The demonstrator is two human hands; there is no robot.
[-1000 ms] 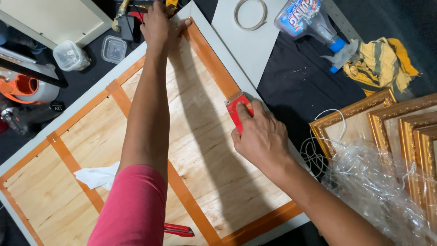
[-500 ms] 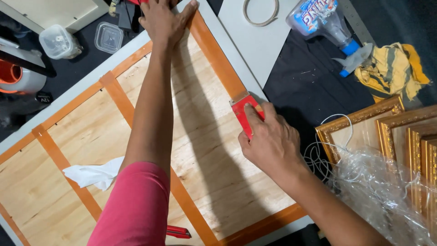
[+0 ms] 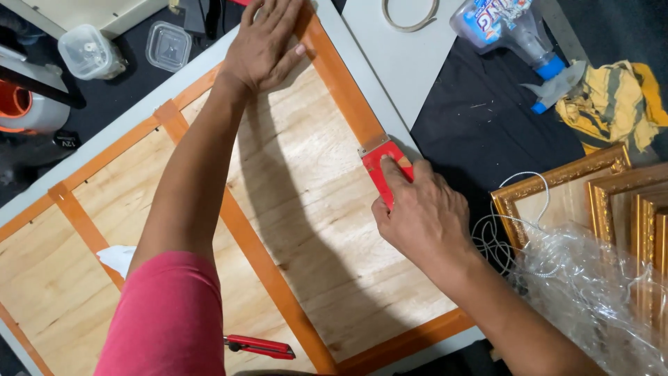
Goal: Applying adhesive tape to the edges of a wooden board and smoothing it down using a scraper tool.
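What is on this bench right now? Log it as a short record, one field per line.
Surface: plywood board edged and crossed with orange tape
Left hand: flat on the board's far corner, pressing on the tape
Right hand: grip closed on a red scraper, blade on the edge tape
Near edge: red utility knife, white tissue
Right side: spray bottle, yellow rag, gold picture frames, clear plastic wrap
Far left: two clear plastic tubs

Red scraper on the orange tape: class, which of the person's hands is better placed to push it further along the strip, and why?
Right. The right hand already holds the red scraper with its blade on the orange tape. The left hand lies flat at the board's far corner, likely steadying it.
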